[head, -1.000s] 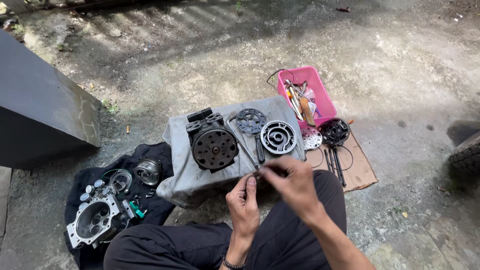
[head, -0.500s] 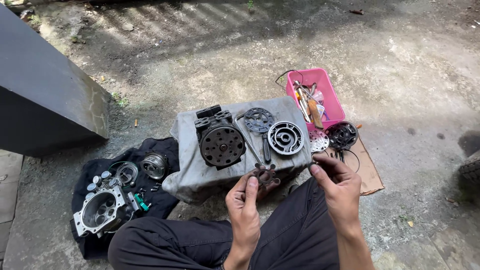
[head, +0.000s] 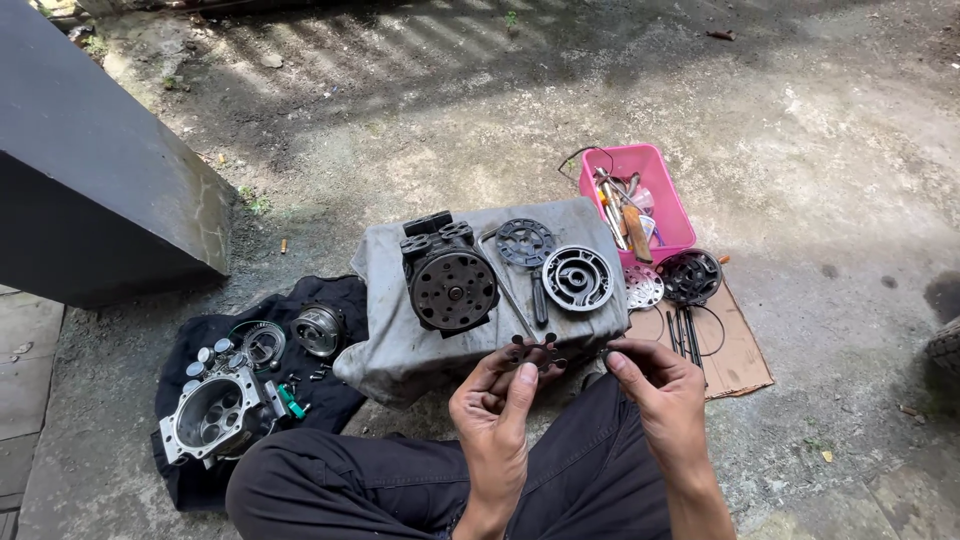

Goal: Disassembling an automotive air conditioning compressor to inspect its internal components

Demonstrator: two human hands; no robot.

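Observation:
My left hand (head: 495,405) holds a small dark metal valve plate (head: 533,350) with rounded lobes by its fingertips, over my lap. My right hand (head: 655,390) hovers just to the right of it, thumb and forefinger pinched near something tiny that I cannot make out. Straight ahead a grey cloth (head: 400,330) carries a dark round compressor body (head: 450,280), a black perforated disc (head: 525,242) and a silver spiral-grooved plate (head: 577,277), with a long thin tool lying between them.
A pink tray (head: 655,195) of tools stands back right beside cardboard (head: 735,355) with a black round part (head: 690,276) and rods. On a black cloth (head: 200,330) at left lie a silver housing (head: 215,415), rings and small bolts. A dark slab (head: 90,200) rises far left.
The view shifted slightly. My right hand has come off the small plate and moved right, while my left hand keeps holding the plate over my lap.

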